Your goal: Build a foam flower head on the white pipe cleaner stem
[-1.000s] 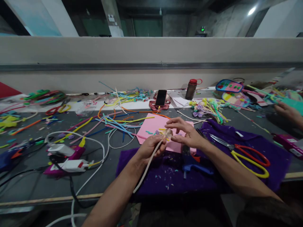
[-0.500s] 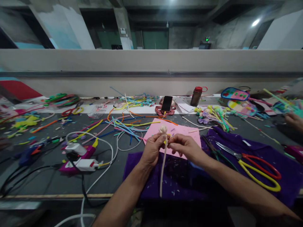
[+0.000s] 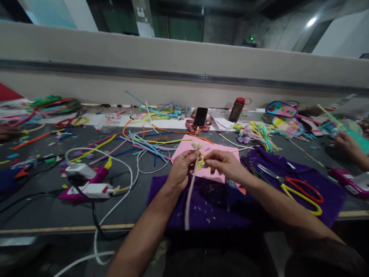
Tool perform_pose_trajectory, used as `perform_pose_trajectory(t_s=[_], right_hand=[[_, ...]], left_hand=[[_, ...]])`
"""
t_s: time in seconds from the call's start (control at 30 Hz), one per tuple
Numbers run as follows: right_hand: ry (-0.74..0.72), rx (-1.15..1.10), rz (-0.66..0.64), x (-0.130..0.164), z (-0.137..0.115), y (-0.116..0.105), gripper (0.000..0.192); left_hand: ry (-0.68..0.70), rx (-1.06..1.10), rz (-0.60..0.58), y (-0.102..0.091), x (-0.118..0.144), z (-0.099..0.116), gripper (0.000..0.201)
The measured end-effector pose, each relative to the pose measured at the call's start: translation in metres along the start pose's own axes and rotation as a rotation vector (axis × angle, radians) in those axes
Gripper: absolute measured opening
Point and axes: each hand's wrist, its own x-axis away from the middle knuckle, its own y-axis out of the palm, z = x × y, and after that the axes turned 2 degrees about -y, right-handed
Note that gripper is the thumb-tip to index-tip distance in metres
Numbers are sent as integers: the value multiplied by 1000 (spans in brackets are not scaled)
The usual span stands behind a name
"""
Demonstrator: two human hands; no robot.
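Note:
My left hand (image 3: 182, 169) grips a cream pipe-cleaner stem (image 3: 188, 198) held upright, with a small rolled bud (image 3: 197, 145) at its top. My right hand (image 3: 223, 164) pinches a small yellow piece (image 3: 201, 163) right beside the stem, just under the bud. Both hands hover over a pink foam sheet (image 3: 213, 152) and a purple cloth (image 3: 207, 207) on the dark table (image 3: 43, 215).
Red and yellow scissors (image 3: 300, 190) lie on the cloth to the right. Loose coloured pipe cleaners (image 3: 144, 146), glue guns and white cables (image 3: 86, 181) spread at left. A phone (image 3: 200, 116), a bottle (image 3: 236, 109) and finished flowers (image 3: 256, 134) stand behind. Another person's hand (image 3: 347, 144) works at far right.
The stem swung from slanted to upright in my left hand, raising the bud. My right hand drew in from over the bud to pinch beside the stem.

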Motion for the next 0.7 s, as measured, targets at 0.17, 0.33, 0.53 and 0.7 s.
perform_pose_trajectory(t_s=[0.17,0.33,0.53,0.7], right_hand=[[-68,158,247,-8,10,-53,15],[-21,263,212,-18,35,-78,12],[-19,319,118,-33,52,-84,13],[-88,483,33,-44,50,-77,16]], left_hand=[[2,34,-36,-3,-4,4,22],[-73,-21,-27,-2,-6,3,22],[-115,-67,-26,-4,-10,3,21],[-122,-66,-30,-5,-11,5,23]])
